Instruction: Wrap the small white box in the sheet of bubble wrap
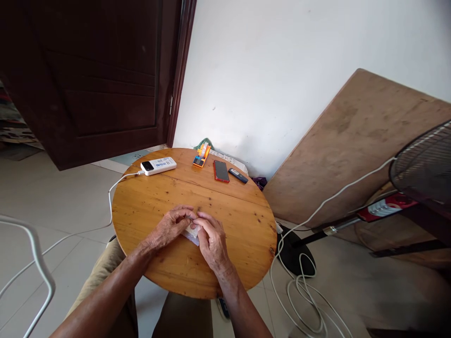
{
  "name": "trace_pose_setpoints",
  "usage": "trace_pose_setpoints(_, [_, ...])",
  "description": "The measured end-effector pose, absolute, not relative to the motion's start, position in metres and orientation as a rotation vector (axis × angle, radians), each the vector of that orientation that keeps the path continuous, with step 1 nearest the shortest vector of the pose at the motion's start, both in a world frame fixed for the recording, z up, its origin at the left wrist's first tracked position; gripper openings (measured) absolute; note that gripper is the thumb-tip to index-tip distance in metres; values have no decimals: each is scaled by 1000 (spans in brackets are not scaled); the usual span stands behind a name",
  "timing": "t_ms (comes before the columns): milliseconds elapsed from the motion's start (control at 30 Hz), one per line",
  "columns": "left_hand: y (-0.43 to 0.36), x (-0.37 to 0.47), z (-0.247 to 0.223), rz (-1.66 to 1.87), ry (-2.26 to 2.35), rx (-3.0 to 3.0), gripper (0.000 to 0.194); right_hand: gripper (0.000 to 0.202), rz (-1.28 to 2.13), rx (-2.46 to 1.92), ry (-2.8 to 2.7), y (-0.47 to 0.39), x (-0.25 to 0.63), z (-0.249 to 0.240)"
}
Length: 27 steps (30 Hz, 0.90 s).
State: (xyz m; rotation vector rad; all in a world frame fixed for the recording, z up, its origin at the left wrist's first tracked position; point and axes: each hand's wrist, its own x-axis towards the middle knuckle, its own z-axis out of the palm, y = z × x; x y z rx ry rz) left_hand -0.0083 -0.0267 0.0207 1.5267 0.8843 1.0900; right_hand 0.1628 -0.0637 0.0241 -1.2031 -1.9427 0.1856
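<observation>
My left hand (169, 228) and my right hand (210, 239) rest together on the round wooden table (148, 206), near its front edge. Both pinch a small pale folded piece, maybe paper or a packet (192, 233), which lies flat on the wood between the fingertips. Most of that piece is hidden under my fingers, so its exact kind is unclear.
At the table's far side lie a white power bank (158, 165) with a white cable, an orange-and-blue small object (201, 157), a red-cased phone (221, 171) and a dark small device (238, 175). A standing fan (423, 169), a leaning wooden board (352, 150) and loose cables (303, 291) are at right.
</observation>
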Motion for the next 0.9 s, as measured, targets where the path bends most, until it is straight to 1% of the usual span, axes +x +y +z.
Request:
trace_pose_setpoints(100, [-27, -8, 21, 1095, 889, 1523, 22, 34, 169, -1209, -1945, -64, 163, 22])
trace_pose_setpoints(200, [-28, -7, 20, 1080, 920, 1481, 26, 28, 195, -1209, -1861, -64, 164, 22])
trace_pose_setpoints(333, [-29, -8, 22, 996, 959, 1393, 51, 19, 261, -1210, -1720, -64, 167, 25])
trace_pose_setpoints(533, [-30, -9, 28, 947, 975, 1311, 64, 16, 314, -1217, -1681, -64, 166, 26])
trace_pose_setpoints(700, [-29, -9, 28, 948, 967, 1292, 65, 17, 348, -1219, -1705, -65, 164, 27])
trace_pose_setpoints(900, [-27, -9, 21, 983, 948, 1296, 65, 24, 374, -1228, -1754, -64, 162, 23])
